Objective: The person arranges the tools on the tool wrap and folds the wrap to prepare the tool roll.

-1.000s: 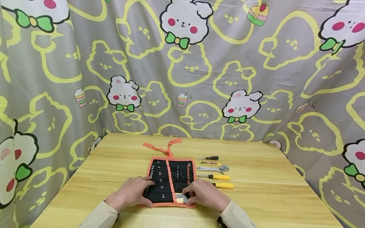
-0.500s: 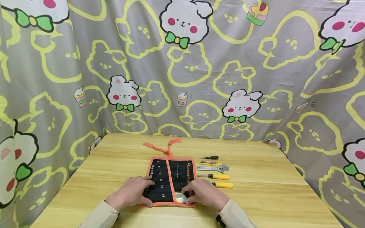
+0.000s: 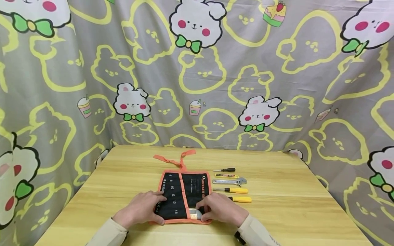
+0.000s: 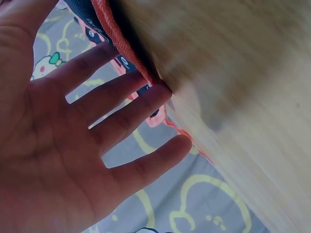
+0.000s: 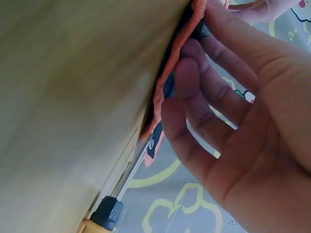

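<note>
A black tool pouch (image 3: 172,194) with orange edging lies unrolled on the table, its orange ties (image 3: 181,160) pointing away. My left hand (image 3: 140,209) rests on the pouch's left side, thumb near the bottom corner; the left wrist view shows its fingers spread and fairly straight along the orange edge (image 4: 119,41). In the lower right pocket sits a grey, rounded thing with a pale yellow marked part (image 3: 194,214), its exact kind unclear. Thumb and forefinger of my right hand (image 3: 226,208) pinch its grey end. The other right fingers curl loosely beside the pouch edge (image 5: 167,85).
Right of the pouch lie a small black screwdriver (image 3: 226,169), a yellow flat case (image 3: 226,176), an adjustable wrench (image 3: 229,181) and two yellow-handled screwdrivers, one (image 3: 238,190) above the other (image 3: 241,199). Patterned curtains (image 3: 212,82) hang around the wooden table (image 3: 277,212).
The head view has shifted very slightly. Both hands, the pouch and the tools stay where they were.
</note>
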A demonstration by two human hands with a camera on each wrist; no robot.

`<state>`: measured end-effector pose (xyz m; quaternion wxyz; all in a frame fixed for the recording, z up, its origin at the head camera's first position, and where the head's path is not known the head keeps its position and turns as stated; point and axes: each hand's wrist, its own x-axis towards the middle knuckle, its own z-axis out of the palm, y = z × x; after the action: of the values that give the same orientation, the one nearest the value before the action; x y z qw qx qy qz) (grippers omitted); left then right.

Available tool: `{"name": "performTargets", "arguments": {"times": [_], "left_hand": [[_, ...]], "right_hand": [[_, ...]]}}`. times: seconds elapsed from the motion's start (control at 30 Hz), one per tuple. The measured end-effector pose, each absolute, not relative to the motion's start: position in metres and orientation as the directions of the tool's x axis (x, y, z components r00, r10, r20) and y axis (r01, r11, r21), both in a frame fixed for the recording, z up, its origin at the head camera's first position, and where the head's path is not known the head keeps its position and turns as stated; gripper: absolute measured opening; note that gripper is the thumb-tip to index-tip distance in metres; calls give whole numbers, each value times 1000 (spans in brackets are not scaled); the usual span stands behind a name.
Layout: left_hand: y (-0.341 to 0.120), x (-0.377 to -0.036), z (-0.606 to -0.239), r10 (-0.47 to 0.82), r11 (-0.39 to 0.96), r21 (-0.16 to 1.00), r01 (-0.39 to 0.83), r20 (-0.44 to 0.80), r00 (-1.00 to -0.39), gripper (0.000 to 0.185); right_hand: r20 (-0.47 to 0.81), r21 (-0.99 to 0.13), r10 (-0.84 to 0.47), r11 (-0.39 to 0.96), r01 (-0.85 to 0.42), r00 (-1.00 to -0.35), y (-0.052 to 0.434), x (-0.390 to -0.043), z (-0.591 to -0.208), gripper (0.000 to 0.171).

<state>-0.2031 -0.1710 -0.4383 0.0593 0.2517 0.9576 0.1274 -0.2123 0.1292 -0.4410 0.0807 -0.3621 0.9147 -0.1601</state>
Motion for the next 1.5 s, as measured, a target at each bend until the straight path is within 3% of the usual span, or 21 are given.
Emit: {"name": "performTargets", "arguments": {"times": [0.47, 0.7, 0.93, 1.13, 1.5], "left_hand": [[-171, -204, -444, 484, 847, 289, 446, -75, -872, 77], [-172, -204, -443, 487, 847, 280, 451, -71, -870, 78], [-172, -203, -443, 487, 849, 271, 454, -67, -871, 78], [-172, -202, -441, 479, 850, 287, 442, -68, -875, 77], [-172, -201, -439, 469, 852, 301, 428, -74, -880, 75]], "right_hand": [[49, -404, -702, 637, -656, -711, 165, -216, -431, 34], [116, -335, -671, 668, -665, -733, 195, -220, -426, 27], [105, -309, -635, 710, -632, -765, 218, -224, -421, 27], [149, -284, -638, 704, -650, -756, 235, -226, -418, 25], [155, -333, -616, 704, -628, -773, 260, -236, -423, 25]]}}
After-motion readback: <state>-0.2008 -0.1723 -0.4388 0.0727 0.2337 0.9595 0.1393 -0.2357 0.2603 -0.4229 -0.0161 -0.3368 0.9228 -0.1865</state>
